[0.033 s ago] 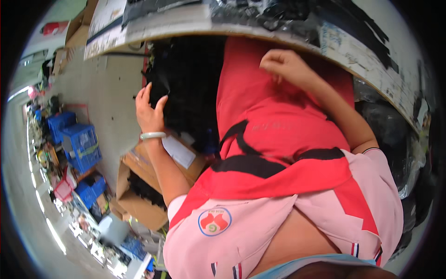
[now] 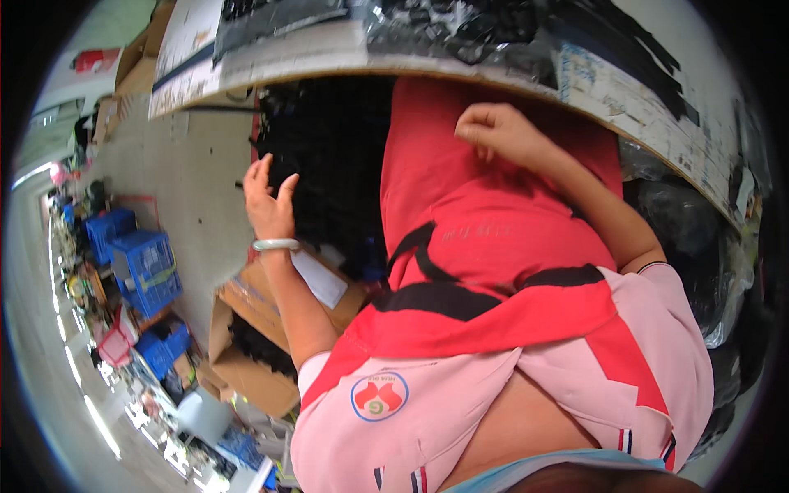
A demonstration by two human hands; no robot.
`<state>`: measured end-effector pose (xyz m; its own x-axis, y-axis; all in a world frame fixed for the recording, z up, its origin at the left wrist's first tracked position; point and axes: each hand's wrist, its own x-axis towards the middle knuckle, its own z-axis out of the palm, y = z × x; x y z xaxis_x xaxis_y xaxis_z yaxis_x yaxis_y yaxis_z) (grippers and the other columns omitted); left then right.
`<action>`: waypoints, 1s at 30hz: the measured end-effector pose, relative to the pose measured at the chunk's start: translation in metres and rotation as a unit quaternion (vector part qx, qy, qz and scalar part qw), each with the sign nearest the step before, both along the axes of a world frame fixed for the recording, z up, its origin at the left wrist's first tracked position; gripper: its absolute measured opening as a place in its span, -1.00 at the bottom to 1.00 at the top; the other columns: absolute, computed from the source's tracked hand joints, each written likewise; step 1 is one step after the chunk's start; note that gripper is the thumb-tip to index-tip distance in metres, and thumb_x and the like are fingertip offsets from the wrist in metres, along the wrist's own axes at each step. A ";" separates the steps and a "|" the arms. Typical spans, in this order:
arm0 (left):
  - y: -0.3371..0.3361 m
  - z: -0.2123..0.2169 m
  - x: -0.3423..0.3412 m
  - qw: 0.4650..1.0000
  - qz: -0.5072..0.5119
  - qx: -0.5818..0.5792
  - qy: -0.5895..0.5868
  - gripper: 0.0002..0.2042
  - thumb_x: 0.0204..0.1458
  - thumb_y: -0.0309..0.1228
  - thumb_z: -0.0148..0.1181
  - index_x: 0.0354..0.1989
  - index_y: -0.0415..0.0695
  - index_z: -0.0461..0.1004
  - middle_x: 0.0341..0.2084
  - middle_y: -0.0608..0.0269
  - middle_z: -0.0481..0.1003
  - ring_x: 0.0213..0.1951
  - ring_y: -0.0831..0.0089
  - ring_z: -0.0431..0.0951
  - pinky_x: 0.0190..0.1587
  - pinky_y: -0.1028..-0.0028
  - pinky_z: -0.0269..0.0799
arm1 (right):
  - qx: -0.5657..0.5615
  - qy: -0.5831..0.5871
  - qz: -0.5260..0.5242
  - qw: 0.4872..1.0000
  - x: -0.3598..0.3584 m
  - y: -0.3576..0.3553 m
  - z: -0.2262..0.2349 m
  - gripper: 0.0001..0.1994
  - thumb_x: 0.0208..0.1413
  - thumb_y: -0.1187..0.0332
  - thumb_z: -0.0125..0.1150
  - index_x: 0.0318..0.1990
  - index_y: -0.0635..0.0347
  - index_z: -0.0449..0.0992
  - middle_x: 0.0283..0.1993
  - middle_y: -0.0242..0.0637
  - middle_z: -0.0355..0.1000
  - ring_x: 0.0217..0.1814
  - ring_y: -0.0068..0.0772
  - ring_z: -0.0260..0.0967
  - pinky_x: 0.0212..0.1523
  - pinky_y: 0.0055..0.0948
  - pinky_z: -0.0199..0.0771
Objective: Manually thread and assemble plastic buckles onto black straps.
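My left hand (image 2: 269, 207), with a pale bangle (image 2: 275, 245) on its wrist, is raised beside the dark mass of black material (image 2: 329, 164) below the table. Its fingers and thumb are spread apart, and nothing shows between them. Over the lap of my red apron (image 2: 444, 181), close under the table edge, is my right hand (image 2: 505, 134). Its fingers are curled in; whether they hold anything is hidden. On the table (image 2: 283, 57) lie black plastic pieces (image 2: 460, 29) and black strips (image 2: 625, 62).
An open cardboard box (image 2: 255, 329) with dark contents stands by my left forearm. Blue crates (image 2: 146, 267) and mixed goods line the far left. Bagged black material (image 2: 678, 218) sits under the table at right. The table's edge (image 2: 394, 74) crosses in front of me.
The whole view has shifted slightly, so the table edge and both hands sit a little lower in the picture. Both hands keep nearly the same pose.
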<state>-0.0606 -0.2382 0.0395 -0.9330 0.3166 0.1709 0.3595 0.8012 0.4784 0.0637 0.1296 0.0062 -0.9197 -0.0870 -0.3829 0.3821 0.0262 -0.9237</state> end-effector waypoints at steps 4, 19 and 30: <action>0.131 0.005 -0.004 0.941 -0.158 0.265 -0.140 -0.56 -0.07 -0.44 0.31 0.05 -0.17 0.43 -0.02 0.03 0.40 -0.09 0.09 0.50 -0.06 0.37 0.43 | -0.019 -0.012 0.023 1.000 0.024 -0.001 -0.013 -0.86 0.14 0.37 0.11 -0.31 0.25 0.50 -0.48 -0.41 0.42 -0.52 -0.64 0.33 -0.51 -0.60 0.38; 0.351 -0.006 -0.042 0.941 -0.334 -0.026 0.049 -0.62 -0.18 -0.28 0.27 -0.13 -0.07 0.47 -0.23 0.08 0.43 -0.17 0.06 0.45 -0.16 0.21 0.39 | 0.159 0.077 -0.010 0.984 0.043 0.044 -0.013 -0.82 0.01 0.31 0.11 -0.34 0.24 0.52 -0.39 -0.09 0.49 -0.30 -0.14 0.47 -0.25 -0.27 0.42; 0.338 -0.024 -0.148 0.616 -0.124 0.449 -0.635 -0.85 0.03 -0.38 0.23 -0.34 -0.19 0.46 -0.50 0.24 0.47 -0.43 0.43 0.51 -0.59 0.60 0.37 | 0.147 0.122 0.016 0.981 0.039 0.045 -0.010 -0.83 0.00 0.33 0.11 -0.34 0.24 0.52 -0.40 -0.11 0.50 -0.32 -0.15 0.47 -0.27 -0.27 0.42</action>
